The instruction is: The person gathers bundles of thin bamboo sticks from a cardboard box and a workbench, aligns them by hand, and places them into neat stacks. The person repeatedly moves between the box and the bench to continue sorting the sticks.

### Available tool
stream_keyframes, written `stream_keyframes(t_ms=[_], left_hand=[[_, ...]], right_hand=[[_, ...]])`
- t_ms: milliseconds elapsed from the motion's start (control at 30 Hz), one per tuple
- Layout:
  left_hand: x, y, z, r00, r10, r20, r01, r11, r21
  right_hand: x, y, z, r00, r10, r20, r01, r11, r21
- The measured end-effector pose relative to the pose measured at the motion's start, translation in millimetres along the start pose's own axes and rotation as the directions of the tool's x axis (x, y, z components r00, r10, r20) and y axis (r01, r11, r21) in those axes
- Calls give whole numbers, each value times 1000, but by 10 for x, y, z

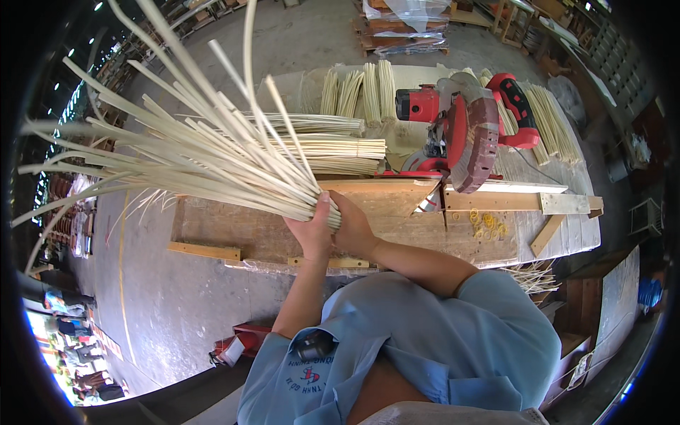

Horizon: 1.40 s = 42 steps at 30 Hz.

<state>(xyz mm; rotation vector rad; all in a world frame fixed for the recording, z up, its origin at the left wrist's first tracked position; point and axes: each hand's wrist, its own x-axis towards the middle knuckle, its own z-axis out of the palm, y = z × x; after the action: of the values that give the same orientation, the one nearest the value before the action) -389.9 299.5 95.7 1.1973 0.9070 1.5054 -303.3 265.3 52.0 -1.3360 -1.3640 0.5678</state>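
A thick bundle of pale cane strips [234, 159] rises from my grip and fans out widely to the far left, its loose ends bent and uneven. My left hand [310, 232] is closed round the gathered end of the strips. Pressed against it from the right, my right hand [353, 228] is closed round the same end. Just beyond the hands, a tied bundle of cane strips [340, 150] lies on the workbench. A red mitre saw [464, 127] stands to the right of it, its blade mostly covered by the guard.
Wooden strips form a fence [489, 202] along the workbench [283, 246]. Yellow rubber bands [487, 225] lie right of my hands. More cane bundles [379, 92] rest at the back. A wrapped pallet stack [404, 28] stands on the floor behind. Loose strips [535, 276] stick out below the bench.
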Motion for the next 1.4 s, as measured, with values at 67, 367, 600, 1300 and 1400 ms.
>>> stream_keyframes(t_ms=[67, 367, 600, 1300, 1400], left_hand=[[-67, -41, 60, 996, 81, -24, -80, 997, 20], [207, 304, -101, 929, -19, 370, 40, 998, -51], [373, 577, -19, 837, 129, 532, -20, 979, -205], [-5, -126, -255, 843, 164, 513, -213, 976, 38], [-169, -170, -194, 903, 19, 429, -66, 993, 95]], right_hand=[[-15, 51, 44, 1000, 20, -21, -19, 998, 63], [308, 94, -319, 931, -37, 364, -125, 902, 414], [472, -84, -526, 880, -101, 464, -69, 940, 335], [-96, 170, -240, 982, -185, 28, 182, 978, 98], [-192, 420, -153, 998, -34, 54, 29, 996, 87]])
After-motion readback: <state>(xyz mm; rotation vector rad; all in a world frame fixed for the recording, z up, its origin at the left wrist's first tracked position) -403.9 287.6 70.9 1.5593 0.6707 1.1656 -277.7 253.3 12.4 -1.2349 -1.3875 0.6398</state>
